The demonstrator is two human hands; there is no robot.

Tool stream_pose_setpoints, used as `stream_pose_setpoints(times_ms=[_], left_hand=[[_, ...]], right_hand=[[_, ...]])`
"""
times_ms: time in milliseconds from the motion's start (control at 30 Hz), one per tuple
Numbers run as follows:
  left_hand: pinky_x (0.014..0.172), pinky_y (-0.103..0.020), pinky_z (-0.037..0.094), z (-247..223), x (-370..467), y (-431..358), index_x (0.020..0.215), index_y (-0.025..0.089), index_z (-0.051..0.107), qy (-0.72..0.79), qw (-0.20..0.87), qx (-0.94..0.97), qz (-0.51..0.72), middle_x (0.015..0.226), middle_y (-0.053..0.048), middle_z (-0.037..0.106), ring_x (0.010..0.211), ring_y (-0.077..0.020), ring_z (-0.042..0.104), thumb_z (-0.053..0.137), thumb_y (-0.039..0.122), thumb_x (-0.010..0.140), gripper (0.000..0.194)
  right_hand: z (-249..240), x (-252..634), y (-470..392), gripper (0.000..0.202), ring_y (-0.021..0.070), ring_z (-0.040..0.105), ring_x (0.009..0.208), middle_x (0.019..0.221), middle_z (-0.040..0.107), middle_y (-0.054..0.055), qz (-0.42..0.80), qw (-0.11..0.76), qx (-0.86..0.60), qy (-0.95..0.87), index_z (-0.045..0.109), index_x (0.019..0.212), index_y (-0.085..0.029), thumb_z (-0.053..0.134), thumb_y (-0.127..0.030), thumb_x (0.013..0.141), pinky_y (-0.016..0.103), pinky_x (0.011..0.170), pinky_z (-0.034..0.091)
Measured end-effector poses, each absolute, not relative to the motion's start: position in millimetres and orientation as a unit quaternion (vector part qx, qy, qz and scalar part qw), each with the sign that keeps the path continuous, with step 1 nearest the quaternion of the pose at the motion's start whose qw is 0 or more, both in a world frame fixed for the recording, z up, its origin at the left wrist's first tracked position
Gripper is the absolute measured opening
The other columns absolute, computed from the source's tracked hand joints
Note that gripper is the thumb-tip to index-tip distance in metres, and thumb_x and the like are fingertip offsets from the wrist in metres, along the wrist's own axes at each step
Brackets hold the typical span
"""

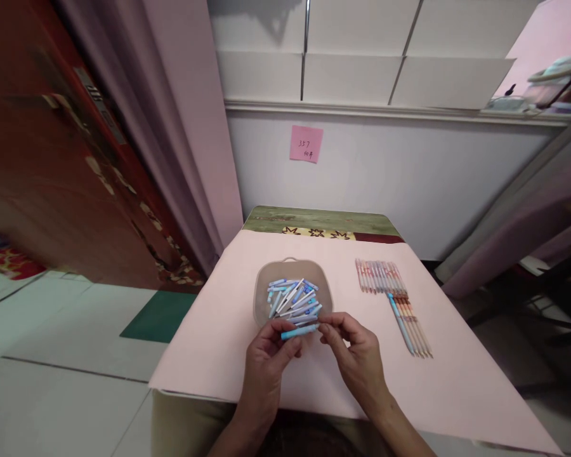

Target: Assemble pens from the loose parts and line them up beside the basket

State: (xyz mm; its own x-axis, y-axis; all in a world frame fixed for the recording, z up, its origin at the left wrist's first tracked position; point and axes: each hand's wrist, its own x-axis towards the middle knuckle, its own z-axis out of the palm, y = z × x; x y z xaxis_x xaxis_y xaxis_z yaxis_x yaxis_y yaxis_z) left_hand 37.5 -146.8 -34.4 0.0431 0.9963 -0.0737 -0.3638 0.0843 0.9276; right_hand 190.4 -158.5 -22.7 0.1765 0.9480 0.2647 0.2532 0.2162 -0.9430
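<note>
Between my two hands a light blue pen (299, 332) lies level, just over the near rim of a beige plastic basin (261, 279). My left hand (271, 352) is closed round its darker blue end. The fingertips of my right hand (354, 343) pinch the other end. Several loose blue and white pens (292, 297) lie jumbled in the basin. To the right, a row of pens with patterned barrels (380, 277) lies side by side. Nearer to me is a second group of brownish pens (415, 327), with a blue pen (401, 325) along its left side.
A pink cover (209, 343) lies over the small table, whose green patterned far edge (323, 221) meets the wall. A pink note (306, 144) is stuck to the wall. A reddish door (76, 158) and purple curtain (166, 127) stand at the left.
</note>
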Motion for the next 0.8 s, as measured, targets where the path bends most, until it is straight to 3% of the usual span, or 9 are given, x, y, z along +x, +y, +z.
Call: stream_pose_setpoints(times_ms=[133,233,400,633,800], left_hand=[[0.061,-0.025,0.045,-37.5,38.5,-149.1,0.083,0.018,0.064,0.429,0.579,0.442,0.534,0.069,0.001,0.063,0.062,-0.0124,0.055,0.073,0.026,0.071,0.016],[0.072,-0.030,0.048,-37.7,35.2,-150.0,0.086,0.021,0.069,0.460,0.488,0.545,0.503,0.079,-0.003,0.068,0.075,-0.0178,0.061,0.069,0.027,0.075,0.012],[0.087,-0.035,0.047,-34.9,27.1,-149.9,0.092,0.027,0.076,0.466,0.360,0.623,0.515,0.092,-0.007,0.072,0.091,-0.0252,0.063,0.072,0.023,0.071,0.021],[0.085,-0.036,0.048,-37.2,25.8,-151.6,0.093,0.028,0.075,0.472,0.341,0.633,0.510,0.092,-0.008,0.073,0.090,-0.0264,0.064,0.069,0.020,0.074,0.021],[0.078,-0.032,0.050,-32.8,26.3,-153.4,0.087,0.024,0.073,0.496,0.404,0.588,0.495,0.084,-0.005,0.073,0.081,-0.0234,0.066,0.069,0.026,0.074,0.013]], right_hand=[[-20.5,191.0,-161.1,0.013,0.0139,0.063,0.066,0.075,0.067,0.001,0.284,0.539,-0.534,-0.586,0.069,0.090,-0.020,0.060,-0.029,0.086,0.024,0.062,0.050],[-17.6,190.8,-162.1,0.012,0.0138,0.062,0.066,0.076,0.067,0.002,0.265,0.536,-0.524,-0.607,0.070,0.089,-0.020,0.060,-0.027,0.086,0.024,0.061,0.050],[-13.1,186.6,-161.8,0.011,0.0134,0.062,0.066,0.078,0.068,0.003,0.225,0.532,-0.503,-0.643,0.070,0.089,-0.021,0.059,-0.024,0.087,0.023,0.059,0.050],[-13.3,178.0,-162.2,0.015,0.0160,0.065,0.078,0.087,0.069,0.006,0.205,0.525,-0.480,-0.672,0.068,0.098,-0.022,0.057,-0.020,0.089,0.026,0.067,0.053],[-15.9,183.5,-161.1,0.018,0.0143,0.064,0.069,0.083,0.067,0.004,0.222,0.535,-0.510,-0.636,0.067,0.103,-0.021,0.055,-0.022,0.090,0.026,0.064,0.052]])
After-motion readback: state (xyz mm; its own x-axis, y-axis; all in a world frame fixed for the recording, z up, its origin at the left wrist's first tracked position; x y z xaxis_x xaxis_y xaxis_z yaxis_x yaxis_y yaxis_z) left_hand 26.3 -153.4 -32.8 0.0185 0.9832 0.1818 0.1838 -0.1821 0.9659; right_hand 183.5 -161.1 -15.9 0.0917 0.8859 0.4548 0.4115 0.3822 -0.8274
